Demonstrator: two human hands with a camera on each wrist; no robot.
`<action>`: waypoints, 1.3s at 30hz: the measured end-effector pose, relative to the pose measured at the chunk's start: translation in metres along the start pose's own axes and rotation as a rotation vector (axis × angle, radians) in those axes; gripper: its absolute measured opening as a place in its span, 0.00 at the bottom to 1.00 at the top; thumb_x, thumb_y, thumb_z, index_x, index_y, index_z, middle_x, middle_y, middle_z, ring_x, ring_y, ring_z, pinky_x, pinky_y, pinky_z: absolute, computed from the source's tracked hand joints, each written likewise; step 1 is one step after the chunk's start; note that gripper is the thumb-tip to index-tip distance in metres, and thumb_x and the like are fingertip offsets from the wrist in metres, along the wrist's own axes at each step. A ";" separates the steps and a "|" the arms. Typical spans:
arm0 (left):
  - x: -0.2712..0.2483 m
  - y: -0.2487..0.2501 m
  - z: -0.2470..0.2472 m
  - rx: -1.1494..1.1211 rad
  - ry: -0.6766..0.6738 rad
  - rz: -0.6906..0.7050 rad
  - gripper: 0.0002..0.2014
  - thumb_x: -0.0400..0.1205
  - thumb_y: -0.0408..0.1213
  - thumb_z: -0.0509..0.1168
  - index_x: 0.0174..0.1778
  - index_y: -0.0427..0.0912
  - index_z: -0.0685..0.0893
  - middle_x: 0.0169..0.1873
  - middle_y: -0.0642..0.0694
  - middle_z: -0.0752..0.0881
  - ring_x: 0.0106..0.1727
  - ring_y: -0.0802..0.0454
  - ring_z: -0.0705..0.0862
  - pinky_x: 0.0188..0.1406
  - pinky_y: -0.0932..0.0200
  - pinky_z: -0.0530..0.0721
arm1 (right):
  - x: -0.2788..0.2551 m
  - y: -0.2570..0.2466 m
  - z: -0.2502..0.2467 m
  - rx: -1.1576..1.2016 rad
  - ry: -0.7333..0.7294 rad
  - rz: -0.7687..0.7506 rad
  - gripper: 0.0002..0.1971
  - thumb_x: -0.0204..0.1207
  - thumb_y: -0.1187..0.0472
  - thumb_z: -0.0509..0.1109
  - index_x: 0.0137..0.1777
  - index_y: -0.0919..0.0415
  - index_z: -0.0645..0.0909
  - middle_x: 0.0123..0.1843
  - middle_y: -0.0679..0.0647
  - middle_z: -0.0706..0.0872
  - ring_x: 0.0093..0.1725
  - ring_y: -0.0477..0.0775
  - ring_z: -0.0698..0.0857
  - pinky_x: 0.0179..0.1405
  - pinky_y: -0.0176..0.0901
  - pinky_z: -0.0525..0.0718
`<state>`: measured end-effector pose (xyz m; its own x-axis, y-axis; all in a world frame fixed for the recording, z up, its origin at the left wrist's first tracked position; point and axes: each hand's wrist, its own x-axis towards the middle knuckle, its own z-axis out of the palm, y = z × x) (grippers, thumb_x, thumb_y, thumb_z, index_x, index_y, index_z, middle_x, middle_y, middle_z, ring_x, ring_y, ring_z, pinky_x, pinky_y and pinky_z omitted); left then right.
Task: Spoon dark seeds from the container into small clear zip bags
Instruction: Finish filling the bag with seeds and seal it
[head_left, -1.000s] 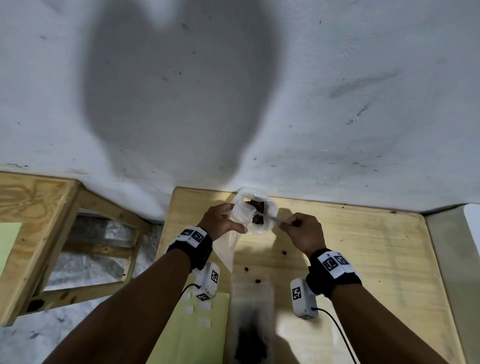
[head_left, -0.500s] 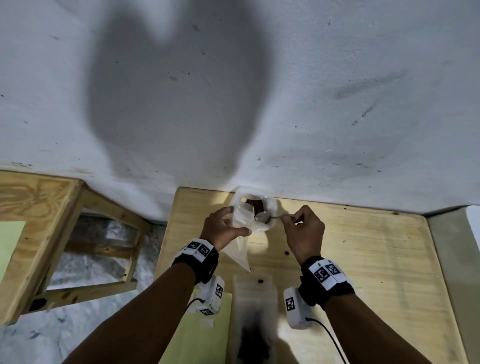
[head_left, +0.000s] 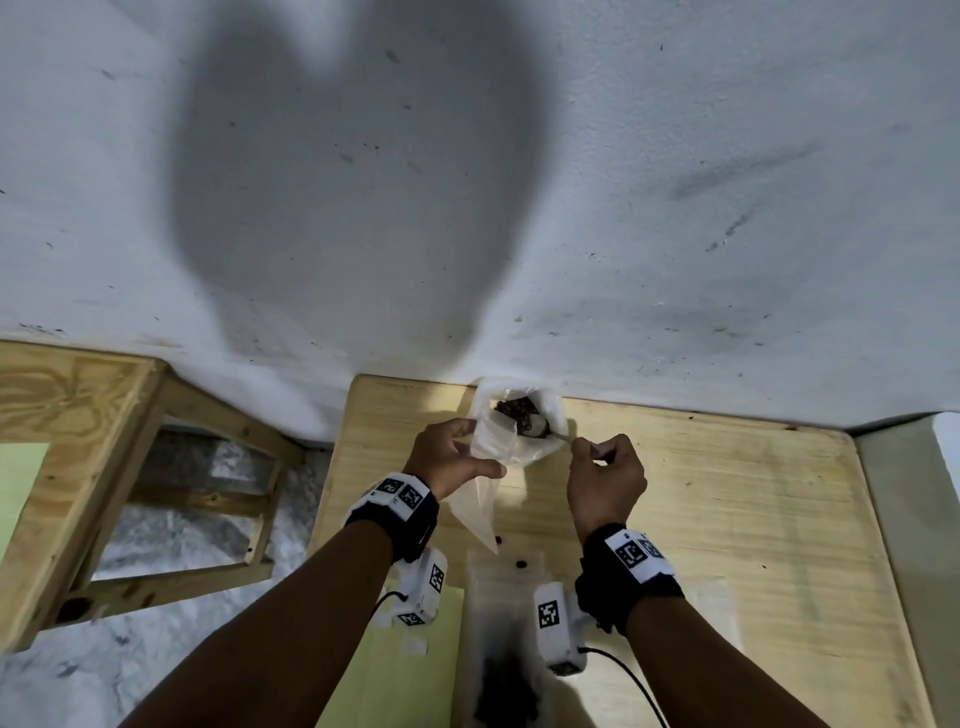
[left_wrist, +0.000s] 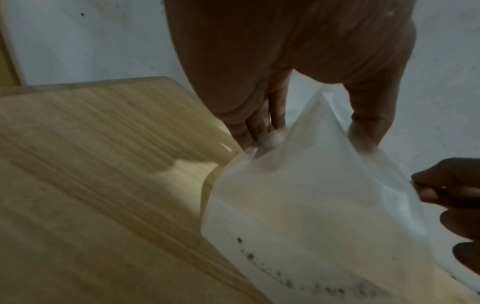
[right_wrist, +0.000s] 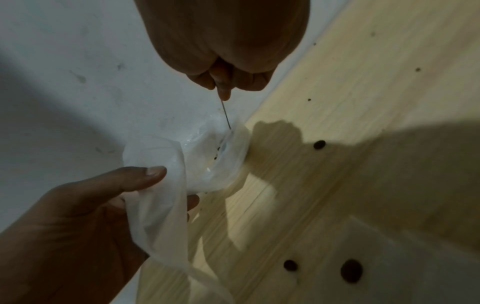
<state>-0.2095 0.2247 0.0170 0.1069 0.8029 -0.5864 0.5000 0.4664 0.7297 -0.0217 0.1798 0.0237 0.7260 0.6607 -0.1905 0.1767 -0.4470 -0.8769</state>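
Observation:
A white container (head_left: 550, 410) of dark seeds (head_left: 514, 408) stands at the table's far edge by the wall. My left hand (head_left: 480, 449) pinches the top of a small clear zip bag (head_left: 475, 506) right beside it; the bag hangs down toward the table. In the left wrist view the hand (left_wrist: 309, 135) holds that bag (left_wrist: 311, 205) open between fingers and thumb. My right hand (head_left: 584, 447) pinches a thin metal spoon (head_left: 540, 428), whose bowl sits inside the container's mouth. The right wrist view shows the spoon handle (right_wrist: 225, 112) running down into the container (right_wrist: 223, 160).
Loose seeds (head_left: 521, 563) lie on the wooden table (head_left: 753, 519). A clear bag with dark seeds (head_left: 506, 675) lies at the near edge, beside a green sheet (head_left: 410, 670). A wooden frame (head_left: 78, 467) stands at the left. The white wall (head_left: 675, 208) closes the far side.
My right hand has drawn a little to the right and turned, with the spoon's bowl staying at the container's mouth. The left hand keeps its hold on the bag.

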 end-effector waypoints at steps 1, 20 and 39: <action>0.000 0.002 0.000 0.014 -0.005 0.007 0.44 0.58 0.47 0.86 0.73 0.46 0.81 0.65 0.53 0.85 0.59 0.53 0.85 0.61 0.54 0.85 | 0.000 0.000 0.001 0.021 0.011 0.032 0.14 0.75 0.65 0.75 0.34 0.66 0.73 0.26 0.50 0.75 0.24 0.50 0.71 0.28 0.41 0.74; 0.003 0.002 -0.009 0.156 -0.029 0.023 0.47 0.56 0.45 0.87 0.73 0.44 0.79 0.66 0.48 0.84 0.63 0.51 0.83 0.60 0.60 0.82 | 0.026 0.023 -0.013 0.302 -0.202 0.369 0.22 0.71 0.68 0.77 0.32 0.53 0.65 0.36 0.64 0.77 0.21 0.51 0.62 0.19 0.37 0.60; -0.003 -0.003 -0.005 0.194 0.000 0.059 0.51 0.59 0.39 0.87 0.78 0.48 0.71 0.76 0.49 0.76 0.76 0.49 0.74 0.71 0.56 0.75 | 0.026 -0.014 -0.059 0.348 -0.399 0.109 0.21 0.77 0.73 0.72 0.32 0.56 0.64 0.40 0.67 0.92 0.21 0.50 0.63 0.23 0.40 0.60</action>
<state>-0.2160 0.2226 0.0187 0.1406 0.8267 -0.5449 0.6495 0.3383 0.6809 0.0339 0.1679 0.0566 0.4073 0.8294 -0.3823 -0.1654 -0.3447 -0.9240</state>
